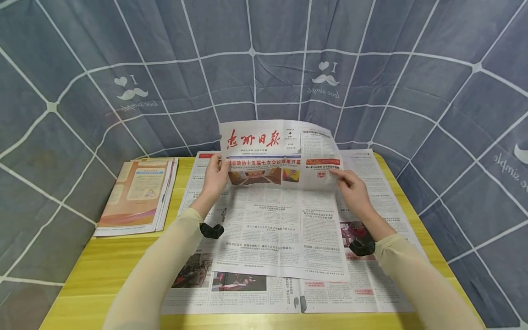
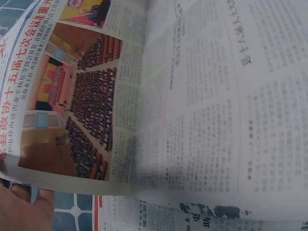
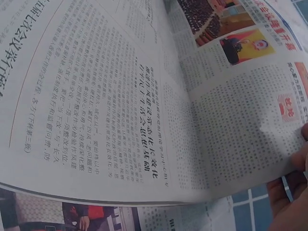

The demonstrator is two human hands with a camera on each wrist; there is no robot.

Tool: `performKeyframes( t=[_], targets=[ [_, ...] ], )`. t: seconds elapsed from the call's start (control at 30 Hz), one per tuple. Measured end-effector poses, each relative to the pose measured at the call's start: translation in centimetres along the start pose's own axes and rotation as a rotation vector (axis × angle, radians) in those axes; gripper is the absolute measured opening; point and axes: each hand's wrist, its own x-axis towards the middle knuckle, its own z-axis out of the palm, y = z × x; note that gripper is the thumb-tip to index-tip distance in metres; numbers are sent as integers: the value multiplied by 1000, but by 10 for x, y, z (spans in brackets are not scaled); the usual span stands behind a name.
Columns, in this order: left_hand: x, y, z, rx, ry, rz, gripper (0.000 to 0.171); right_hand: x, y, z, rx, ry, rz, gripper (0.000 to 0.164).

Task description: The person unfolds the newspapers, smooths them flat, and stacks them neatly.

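A newspaper [image 1: 264, 220] with a red masthead is held by both side edges. Its upper part is raised and bends back, while the lower part lies toward the table front. My left hand [image 1: 216, 176] grips the left edge; in the left wrist view part of the left hand [image 2: 26, 209] shows at the lower corner, beside a photo of a hall. My right hand [image 1: 354, 189] pinches the right edge below a red heading. The right wrist view shows the right hand's fingers [image 3: 301, 159] on the paper's edge. Fingers behind the sheet are hidden.
An opened newspaper [image 1: 383, 197] lies flat beneath on the yellow table [image 1: 82, 284]. A stack of papers with an orange cover [image 1: 136, 197] sits at the left. A grey checked cloth [image 1: 280, 78] hangs around the back and sides.
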Motion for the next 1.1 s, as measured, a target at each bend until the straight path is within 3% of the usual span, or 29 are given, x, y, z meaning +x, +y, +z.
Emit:
performKeyframes(
  t=[0.2,0.47,0.73,0.9,1.1],
  targets=[
    [-4,-8,-4,97,-109,66,66,-3,-17,3,-31,-7,48,38],
    [-5,-22,-9,321,-214,172,70,0,-10,6,-31,-12,76,41],
    [-4,-25,-9,392,-254,227,65,9,25,6,-22,-15,32,44],
    [-6,-20,-7,431,-261,248,69,12,27,2,-75,-27,-3,49],
    [-7,-18,-6,513,-264,233,72,14,24,-3,-115,-67,20,51]
  ],
)
